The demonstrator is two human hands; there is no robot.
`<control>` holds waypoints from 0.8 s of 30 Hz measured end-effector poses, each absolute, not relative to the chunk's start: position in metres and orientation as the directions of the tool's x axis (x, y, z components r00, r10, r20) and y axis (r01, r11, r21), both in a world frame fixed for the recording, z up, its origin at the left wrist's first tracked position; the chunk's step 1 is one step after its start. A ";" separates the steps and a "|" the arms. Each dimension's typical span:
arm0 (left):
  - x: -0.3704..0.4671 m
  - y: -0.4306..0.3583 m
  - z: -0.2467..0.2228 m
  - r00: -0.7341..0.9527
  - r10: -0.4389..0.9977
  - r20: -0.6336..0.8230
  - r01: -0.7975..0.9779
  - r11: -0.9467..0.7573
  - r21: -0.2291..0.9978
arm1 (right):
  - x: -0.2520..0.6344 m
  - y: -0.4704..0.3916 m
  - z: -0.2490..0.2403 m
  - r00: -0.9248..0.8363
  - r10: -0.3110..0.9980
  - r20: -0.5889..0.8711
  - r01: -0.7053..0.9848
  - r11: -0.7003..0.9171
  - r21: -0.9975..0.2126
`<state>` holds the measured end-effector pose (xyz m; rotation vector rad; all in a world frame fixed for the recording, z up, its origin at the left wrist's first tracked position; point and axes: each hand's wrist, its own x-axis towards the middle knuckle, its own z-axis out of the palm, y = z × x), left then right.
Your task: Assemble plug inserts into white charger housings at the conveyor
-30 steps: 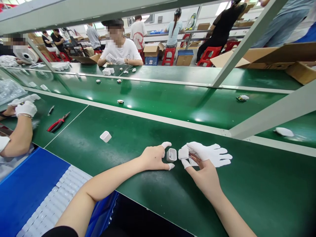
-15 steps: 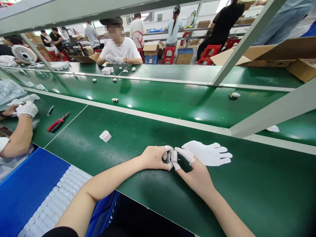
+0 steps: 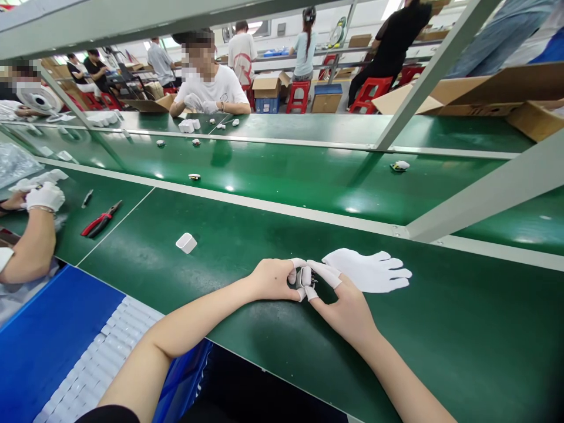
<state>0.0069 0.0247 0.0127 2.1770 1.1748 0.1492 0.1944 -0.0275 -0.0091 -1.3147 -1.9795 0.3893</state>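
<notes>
A small white charger plug (image 3: 306, 277) with metal prongs on its right side is held between both hands, above the green bench. My left hand (image 3: 277, 279) pinches it from the left with thumb and fingers. From the right, my right hand (image 3: 346, 298) grips it between thumb and index finger. White finger cots cover the fingertips of both hands. A white glove (image 3: 368, 271) lies flat just behind my right hand. Farther left on the bench stands a hollow white plastic shell (image 3: 186, 242), tilted.
Red-handled pliers (image 3: 101, 219) and a small knife-like tool (image 3: 87, 198) lie at left, near a co-worker's gloved hand (image 3: 45, 197). A blue bin (image 3: 57, 329) with rows of white parts is below left. Small parts (image 3: 399, 167) ride a green belt behind a slanting post (image 3: 489, 194).
Small parts on the green belt have moved left. Both hands stay together around the plug with only slight finger movement. The view has shifted a little.
</notes>
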 end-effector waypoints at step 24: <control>0.004 0.027 0.015 0.630 0.758 -0.170 0.651 -0.397 0.647 | 0.201 -0.023 -0.017 -0.128 0.923 0.364 0.486 0.378 -0.788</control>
